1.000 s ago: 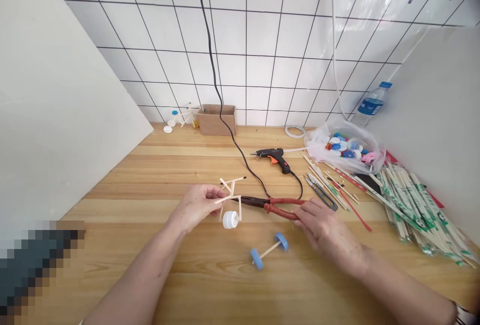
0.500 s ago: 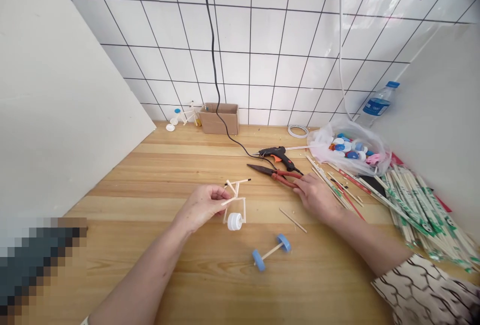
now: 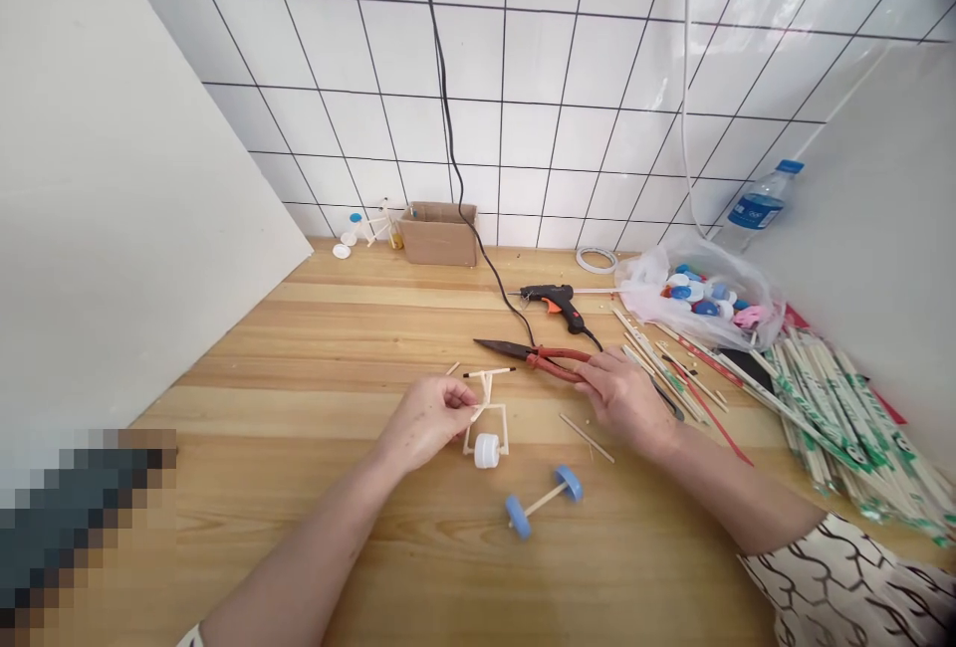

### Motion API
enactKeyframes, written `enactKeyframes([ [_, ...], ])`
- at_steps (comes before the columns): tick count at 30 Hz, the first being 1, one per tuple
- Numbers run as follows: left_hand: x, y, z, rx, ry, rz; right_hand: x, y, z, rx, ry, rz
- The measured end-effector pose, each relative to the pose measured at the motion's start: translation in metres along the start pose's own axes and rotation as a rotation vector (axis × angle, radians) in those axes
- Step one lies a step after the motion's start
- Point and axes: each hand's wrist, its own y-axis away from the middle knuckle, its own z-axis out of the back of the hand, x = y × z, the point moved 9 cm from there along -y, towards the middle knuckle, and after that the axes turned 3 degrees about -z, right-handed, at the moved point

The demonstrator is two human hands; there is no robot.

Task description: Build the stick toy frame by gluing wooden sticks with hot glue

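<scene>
My left hand (image 3: 433, 420) pinches a small frame of wooden sticks (image 3: 505, 428). A white bottle-cap wheel (image 3: 487, 451) sits at the frame's lower end, and a crossbar with dark tips tops it. My right hand (image 3: 625, 390) is closed on the red handles of long-nose pliers (image 3: 554, 360), whose dark jaws point left, behind the frame. In front of both hands lies a stick axle (image 3: 545, 501) with a blue cap (image 3: 517, 517) at each end. Beside it is a loose stick (image 3: 587, 438).
A black glue gun (image 3: 553, 301) lies beyond the pliers, its cord running up the wall. At right are a bag of bottle caps (image 3: 634, 281), wrapped chopsticks (image 3: 843, 418) and a water bottle (image 3: 758, 207). A cardboard box (image 3: 440, 237) and a tape roll (image 3: 597, 260) stand at the back.
The pliers have moved left and slightly toward me, away from the glue gun. My left hand and the stick frame have shifted a little right and nearer. The frame's crossbar is turned.
</scene>
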Motion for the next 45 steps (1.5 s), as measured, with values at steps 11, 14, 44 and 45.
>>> enactKeyframes([
  [11,-0.011,0.004,0.001,-0.034,-0.157,-0.073,0.018,0.007,0.032,-0.092,0.124,0.043],
  [14,-0.012,0.004,0.002,-0.040,-0.197,-0.082,0.025,0.021,0.041,-0.093,0.069,0.048],
  [44,-0.011,0.006,-0.001,-0.002,-0.267,-0.111,0.003,-0.023,-0.024,0.065,0.096,0.048],
  [45,-0.011,0.006,-0.002,0.000,-0.268,-0.114,0.006,-0.021,-0.023,0.071,0.099,0.047],
])
